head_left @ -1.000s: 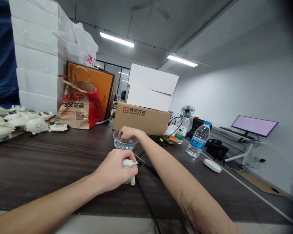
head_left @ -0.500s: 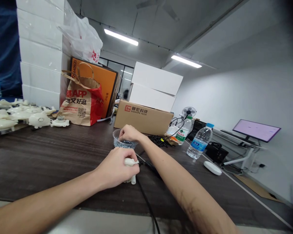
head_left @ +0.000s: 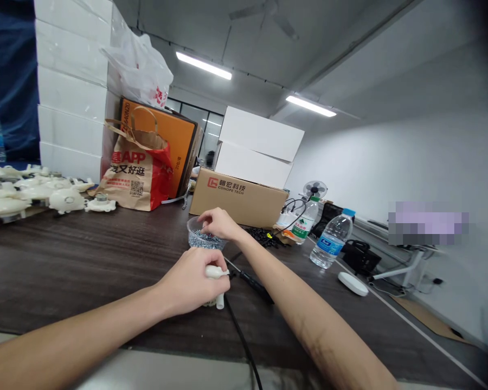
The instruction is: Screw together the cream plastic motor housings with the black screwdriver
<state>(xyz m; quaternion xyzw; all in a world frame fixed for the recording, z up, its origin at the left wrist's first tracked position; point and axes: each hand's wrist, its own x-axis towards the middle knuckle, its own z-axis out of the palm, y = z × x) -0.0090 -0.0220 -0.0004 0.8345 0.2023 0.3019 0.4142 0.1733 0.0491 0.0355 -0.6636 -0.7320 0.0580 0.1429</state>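
My left hand (head_left: 189, 283) grips a small cream plastic part (head_left: 215, 273) and holds it down on the dark wooden table (head_left: 85, 260). Just beyond it stands a clear plastic cup (head_left: 195, 238) full of small shiny screws. My right hand (head_left: 219, 223) hovers over the cup's rim with its fingertips pinched together; whether a screw sits between them is too small to tell. A black-handled tool (head_left: 250, 283) with a black cable (head_left: 238, 333) lies on the table between my forearms.
Several cream plastic parts (head_left: 36, 192) lie at far left. A paper bag (head_left: 136, 173), an orange box (head_left: 166, 146), a cardboard box (head_left: 238, 197) and white boxes (head_left: 258, 143) stand behind. Two water bottles (head_left: 329, 238) and a white disc (head_left: 352, 283) are at right.
My right hand has lifted from inside the cup to just above its rim, fingers pinched. The left hand stays on the cream part. The view has shifted slightly.
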